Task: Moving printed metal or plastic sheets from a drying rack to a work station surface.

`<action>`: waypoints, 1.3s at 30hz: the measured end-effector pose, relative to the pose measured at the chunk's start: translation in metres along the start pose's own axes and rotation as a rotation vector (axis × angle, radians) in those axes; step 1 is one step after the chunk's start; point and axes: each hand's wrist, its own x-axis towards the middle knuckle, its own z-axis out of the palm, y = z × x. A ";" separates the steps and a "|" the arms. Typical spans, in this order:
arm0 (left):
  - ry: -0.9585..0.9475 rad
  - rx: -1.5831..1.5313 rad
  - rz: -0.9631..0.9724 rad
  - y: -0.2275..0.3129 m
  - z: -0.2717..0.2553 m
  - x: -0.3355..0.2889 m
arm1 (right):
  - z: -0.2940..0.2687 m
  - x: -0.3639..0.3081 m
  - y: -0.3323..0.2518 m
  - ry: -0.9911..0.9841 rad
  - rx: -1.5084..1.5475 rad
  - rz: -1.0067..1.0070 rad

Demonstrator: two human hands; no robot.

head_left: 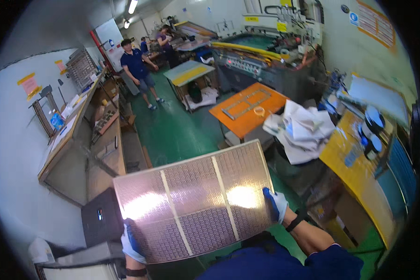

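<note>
A large rectangular copper-coloured panel [199, 203] is held up in front of me, tilted, with fine repeated patterns and two pale strips running across it. Light glares off its surface in two spots. My left hand [133, 243], in a white and blue glove, is closed on the panel's lower left edge. At the right edge, my right hand [277, 205] grips the panel in a matching glove. Some fingers of both hands are hidden behind the panel. Dark bands circle both wrists.
Shelving [102, 135] lines the left wall. Ahead, an orange-topped table [240, 122] carries a metal frame; beside it is a heap of white cloths [303, 128]. A yellow bench [347, 163] with tubs stands right. A person [137, 67] stands on the green floor; others are farther back near a large machine [261, 70].
</note>
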 end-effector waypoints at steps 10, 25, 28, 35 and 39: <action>0.183 -0.226 -0.219 -0.044 0.082 0.302 | 0.181 0.316 -0.094 -0.076 -0.085 0.212; 0.365 -0.171 -0.259 0.007 0.139 0.899 | 0.532 0.803 -0.177 -0.138 -0.466 0.125; 0.384 -0.156 -0.263 0.027 0.170 1.026 | 0.600 0.894 -0.198 -0.068 -0.506 0.034; 0.145 -0.326 -0.258 0.010 0.187 1.306 | 0.763 1.124 -0.280 -0.144 -0.508 0.058; -0.391 -0.572 -0.303 0.062 0.227 1.419 | 0.818 1.282 -0.270 -0.173 -0.371 0.170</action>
